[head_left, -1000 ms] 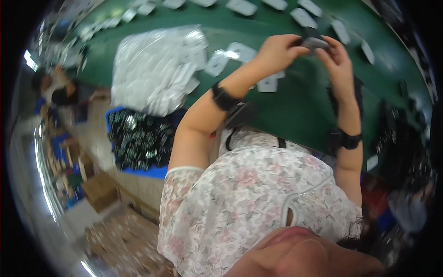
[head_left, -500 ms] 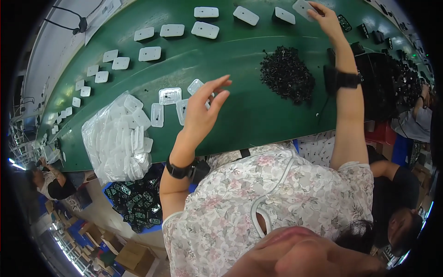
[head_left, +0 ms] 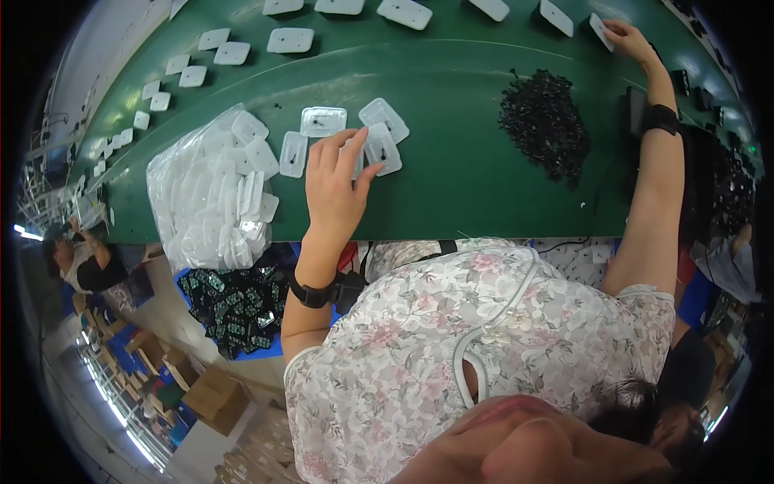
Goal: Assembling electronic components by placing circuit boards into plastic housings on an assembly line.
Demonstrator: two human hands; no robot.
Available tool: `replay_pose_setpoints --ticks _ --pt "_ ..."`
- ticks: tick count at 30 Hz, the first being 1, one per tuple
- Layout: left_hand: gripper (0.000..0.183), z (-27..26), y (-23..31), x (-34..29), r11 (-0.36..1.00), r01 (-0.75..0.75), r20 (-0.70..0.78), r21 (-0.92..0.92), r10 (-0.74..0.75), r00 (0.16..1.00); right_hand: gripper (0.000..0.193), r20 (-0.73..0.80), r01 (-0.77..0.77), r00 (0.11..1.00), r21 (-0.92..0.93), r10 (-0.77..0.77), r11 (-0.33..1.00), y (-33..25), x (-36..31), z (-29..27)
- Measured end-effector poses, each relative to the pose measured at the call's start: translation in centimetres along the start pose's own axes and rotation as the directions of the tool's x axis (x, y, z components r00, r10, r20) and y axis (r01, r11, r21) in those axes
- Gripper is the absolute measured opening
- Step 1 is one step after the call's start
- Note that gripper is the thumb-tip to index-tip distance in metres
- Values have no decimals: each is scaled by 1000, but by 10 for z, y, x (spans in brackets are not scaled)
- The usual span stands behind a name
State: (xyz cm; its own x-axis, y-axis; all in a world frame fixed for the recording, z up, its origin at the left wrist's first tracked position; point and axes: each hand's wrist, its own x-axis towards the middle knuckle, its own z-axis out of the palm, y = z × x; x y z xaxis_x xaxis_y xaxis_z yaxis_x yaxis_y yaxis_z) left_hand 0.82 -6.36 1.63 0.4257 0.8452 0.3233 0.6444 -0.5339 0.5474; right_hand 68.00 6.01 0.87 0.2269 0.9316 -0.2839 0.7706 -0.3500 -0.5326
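Note:
My left hand (head_left: 334, 173) reaches over a small group of white plastic covers lying on the green work surface. Its fingers are apart, and it partly hides one cover. Right beside the fingertips lies a white cover (head_left: 383, 151) with a small dark part on it. Another cover (head_left: 385, 119) lies just beyond, and one more (head_left: 324, 122) is past the knuckles. Far to the right, my right hand (head_left: 630, 42) pinches the edge of a tilted white cover (head_left: 600, 32) at the end of a row of similar pieces.
A clear bag of white covers (head_left: 211, 194) lies to the left. A heap of small black parts (head_left: 547, 125) is at centre right. A blue bin (head_left: 276, 348) of circuit boards stands below the table edge. Black pieces (head_left: 726, 173) crowd the far right, near other people.
The view has shifted right and nearer. My left hand has come down over the loose covers. My right hand has set its cover at the row's right end and still touches it.

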Motion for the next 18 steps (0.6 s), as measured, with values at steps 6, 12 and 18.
replay_pose_setpoints --ticks 6,12,18 --pt "71 18 12 -13 933 -44 110 357 5 994 25 -571 172 778 -205 -261 963 -109 -77 27" --pt "63 25 0 -23 937 -114 153 331 66 986 30 -519 -85 841 -404 -152 911 -131 -181 27" --pt "60 28 8 -33 946 -147 199 287 92 976 56 -216 -77 936 -897 -279 435 -50 -159 91"
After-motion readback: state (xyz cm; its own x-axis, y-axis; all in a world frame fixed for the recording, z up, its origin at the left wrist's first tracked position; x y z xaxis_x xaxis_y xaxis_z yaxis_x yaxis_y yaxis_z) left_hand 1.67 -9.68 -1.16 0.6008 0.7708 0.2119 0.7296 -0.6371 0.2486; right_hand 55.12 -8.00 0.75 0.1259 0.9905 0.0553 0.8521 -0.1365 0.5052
